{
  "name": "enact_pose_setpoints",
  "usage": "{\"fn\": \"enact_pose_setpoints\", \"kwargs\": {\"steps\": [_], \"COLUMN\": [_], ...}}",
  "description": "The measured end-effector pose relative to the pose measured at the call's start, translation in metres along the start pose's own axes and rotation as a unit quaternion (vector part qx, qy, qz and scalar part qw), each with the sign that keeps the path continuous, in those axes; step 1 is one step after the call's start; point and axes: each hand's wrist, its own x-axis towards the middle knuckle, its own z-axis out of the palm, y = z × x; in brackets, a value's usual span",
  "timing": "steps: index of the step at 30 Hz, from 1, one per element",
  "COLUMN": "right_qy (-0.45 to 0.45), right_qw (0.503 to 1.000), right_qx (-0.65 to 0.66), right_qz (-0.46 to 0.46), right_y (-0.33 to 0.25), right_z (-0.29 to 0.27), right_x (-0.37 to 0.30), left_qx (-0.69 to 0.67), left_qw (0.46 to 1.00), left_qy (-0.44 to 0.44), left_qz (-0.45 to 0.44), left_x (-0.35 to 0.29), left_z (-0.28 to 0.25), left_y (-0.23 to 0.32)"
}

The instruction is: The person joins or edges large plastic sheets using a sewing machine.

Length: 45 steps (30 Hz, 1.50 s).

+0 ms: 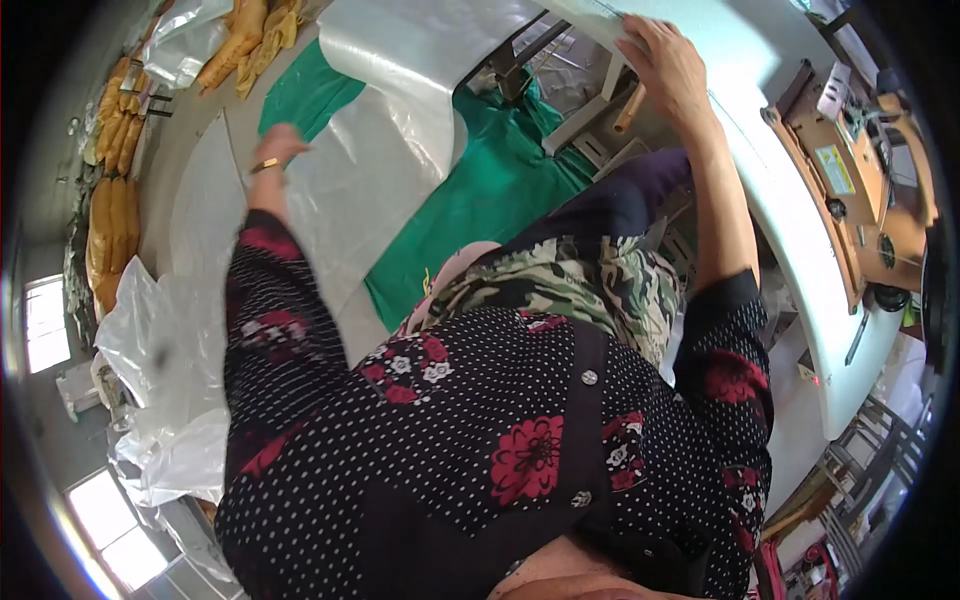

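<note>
We can't tell our blurred left hand's (277, 150) grip near green sheet (312, 92); right hand (668, 72) rests unclenched on table (750, 50).

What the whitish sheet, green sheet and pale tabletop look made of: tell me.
Whitish sheet: likely glossy plastic film, given its glare streaks. Green sheet: shiny plastic or coated cloth, by its highlights and creases; which is unclear. Pale tabletop: perhaps laminate or painted board, smooth, evenly coloured.

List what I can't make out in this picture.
In the head view:
Left hand: blurred, so finger shape and any contact are unclear.
Right hand: palm, and anything beneath it, hidden by its back.
Pale tabletop: cut off by the picture's upper edge.
Windows: outside lost in glare.
</note>
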Motion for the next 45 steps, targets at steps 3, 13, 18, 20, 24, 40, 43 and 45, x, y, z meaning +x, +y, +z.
{"fn": "enact_pose_setpoints", "kwargs": {"steps": [3,13,18,20,24,40,43,45], "right_qy": [0.016,-0.033,-0.046,-0.03,-0.037,-0.032,-0.034,-0.029], "right_qw": [1.0,0.996,0.995,0.996,0.996,0.998,0.998,0.998], "right_qx": [0.013,0.044,0.021,0.025,0.012,-0.015,-0.023,-0.015], "right_qz": [0.002,0.077,0.091,0.077,0.077,0.056,0.051,0.05], "right_y": [0.006,-0.01,-0.012,-0.01,-0.007,-0.002,0.0,0.001], "right_z": [-0.022,-0.053,-0.058,-0.059,-0.063,-0.061,-0.061,-0.059], "right_x": [-0.027,-0.053,-0.054,-0.055,-0.056,-0.06,-0.065,-0.065], "left_qx": [0.016,-0.104,-0.02,-0.003,0.011,0.058,0.024,0.025], "left_qw": [0.998,0.991,0.996,0.997,0.994,0.986,0.992,0.993], "left_qy": [-0.056,0.079,0.032,-0.005,0.016,0.086,0.101,0.107], "left_qz": [0.027,0.021,0.078,0.075,0.104,0.13,0.065,0.053], "left_x": [0.08,0.174,0.189,0.196,0.204,0.214,0.232,0.245], "left_z": [0.035,0.027,0.022,0.02,0.027,0.037,0.034,0.041], "left_y": [0.153,0.289,0.292,0.291,0.289,0.256,0.225,0.193]}}
